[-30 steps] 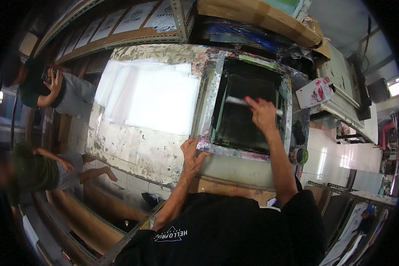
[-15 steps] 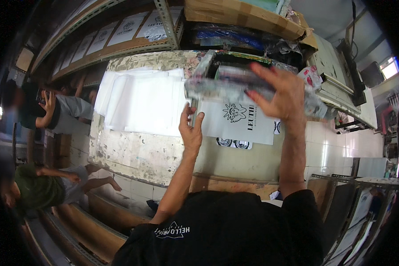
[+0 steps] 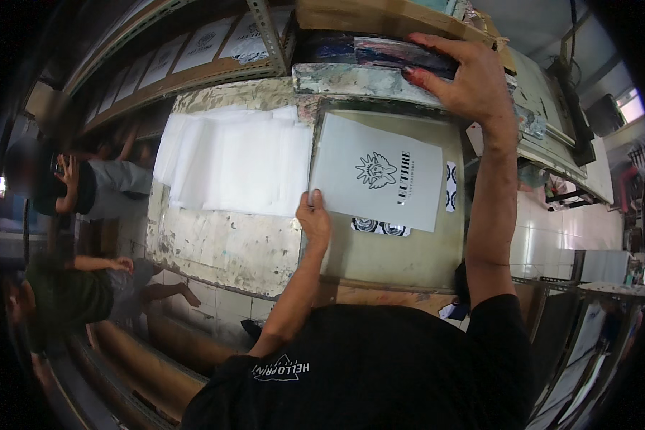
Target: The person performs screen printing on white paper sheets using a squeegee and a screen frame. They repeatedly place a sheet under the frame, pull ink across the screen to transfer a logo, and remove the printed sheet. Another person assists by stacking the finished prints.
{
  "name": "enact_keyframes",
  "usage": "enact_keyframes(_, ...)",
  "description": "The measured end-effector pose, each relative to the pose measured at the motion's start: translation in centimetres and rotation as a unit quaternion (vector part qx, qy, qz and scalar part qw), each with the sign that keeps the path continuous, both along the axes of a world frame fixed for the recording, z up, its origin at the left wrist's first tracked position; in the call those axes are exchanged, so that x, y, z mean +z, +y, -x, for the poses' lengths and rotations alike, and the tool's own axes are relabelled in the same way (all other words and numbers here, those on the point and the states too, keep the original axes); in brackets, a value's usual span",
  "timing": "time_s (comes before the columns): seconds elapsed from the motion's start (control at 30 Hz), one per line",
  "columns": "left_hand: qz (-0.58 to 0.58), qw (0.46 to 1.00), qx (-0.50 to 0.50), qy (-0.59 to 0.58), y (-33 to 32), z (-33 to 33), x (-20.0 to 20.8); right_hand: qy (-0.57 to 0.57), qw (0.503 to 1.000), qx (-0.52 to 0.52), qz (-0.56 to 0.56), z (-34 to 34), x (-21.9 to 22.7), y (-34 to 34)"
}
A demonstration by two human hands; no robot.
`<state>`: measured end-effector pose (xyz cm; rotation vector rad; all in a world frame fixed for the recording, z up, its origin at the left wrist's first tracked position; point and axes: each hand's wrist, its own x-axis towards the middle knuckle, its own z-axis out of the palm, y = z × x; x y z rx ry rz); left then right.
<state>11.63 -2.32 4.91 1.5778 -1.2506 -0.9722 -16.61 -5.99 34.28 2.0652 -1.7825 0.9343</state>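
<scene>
Bench: worn, paint-stained top. Bears a stack of blank white sheets at left, and beside it a printed grey sheet over small black-and-white printed strips.

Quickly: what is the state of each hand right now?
Left hand: closed, pinching the edge of the printed white sheet.
Right hand: open, fingers spread, holding up the raised screen frame.

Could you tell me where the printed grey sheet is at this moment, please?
In the head view, the printed grey sheet lies mid-frame on the worktable, right of the stack of white sheets, its lower-left corner under the left hand.
</scene>
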Motion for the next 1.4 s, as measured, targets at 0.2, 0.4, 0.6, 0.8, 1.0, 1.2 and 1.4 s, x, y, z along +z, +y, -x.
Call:
enact_keyframes(0.2, 0.018, 0.988, 0.113, 0.107, -1.3, -13.2, -2.5, -0.014, 1.000, 0.006, -0.025, -0.6, 0.6, 0.0)
enact_keyframes(0.4, 0.038, 0.965, 0.246, 0.083, 0.9, -27.5, -3.5, -0.033, 0.999, 0.014, -0.031, -0.4, 0.7, 0.4)
enact_keyframes(0.6, -0.010, 0.770, 0.496, -0.400, 3.4, -38.5, -7.9, -0.050, 0.996, 0.039, -0.068, -0.6, 0.7, 0.2)
enact_keyframes(0.8, 0.305, 0.832, 0.186, -0.425, -5.5, -21.6, -1.5, -0.044, 0.998, 0.029, -0.034, 0.0, 0.3, 0.1)
enact_keyframes(1.0, 0.134, 0.873, 0.005, -0.469, -10.6, -10.9, -2.1, -0.030, 0.998, 0.039, -0.031, 0.0, 0.7, -0.3)
enact_keyframes(1.2, 0.106, 0.968, 0.080, -0.215, -13.0, -11.6, -5.1, -0.023, 0.999, 0.020, -0.034, -0.6, 0.9, 0.0)
enact_keyframes(1.4, 0.130, 0.974, -0.011, -0.184, -12.3, -8.1, 0.8, -0.027, 0.999, 0.010, -0.038, -0.4, 0.8, 0.0)
